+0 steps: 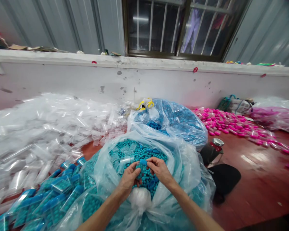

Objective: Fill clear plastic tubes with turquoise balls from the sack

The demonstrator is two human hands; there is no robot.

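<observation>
Head view looks down on both hands meeting over an open clear sack (pixel 188 162) heaped with turquoise beads (pixel 134 150); the left hand (pixel 128 178) and right hand (pixel 160 170) each have fingers curled in, pinching between them a small pouch (pixel 143 161) with a blue strip along its top; the pouch sits just above the beads at the middle of the sack's mouth, and whether it has anything in it I cannot tell; a few more clear pouches lie on the beads just behind the fingers.

Behind the sack, touching it, stands a second sack (pixel 183 123) of darker blue beads, with a yellow tie (pixel 144 104) at its top; left of both spreads a wide heap of empty clear pouches (pixel 38 128); at the lower left lie filled pouches (pixel 50 195) of turquoise beads, packed close together; to the right, on the red floor (pixel 260 179), a jar (pixel 216 145) with a metal lid stands beside a black bundle (pixel 225 178); farther right, pink packets (pixel 231 125) are strewn along the white wall (pixel 159 83), under a barred window (pixel 178 29).
</observation>
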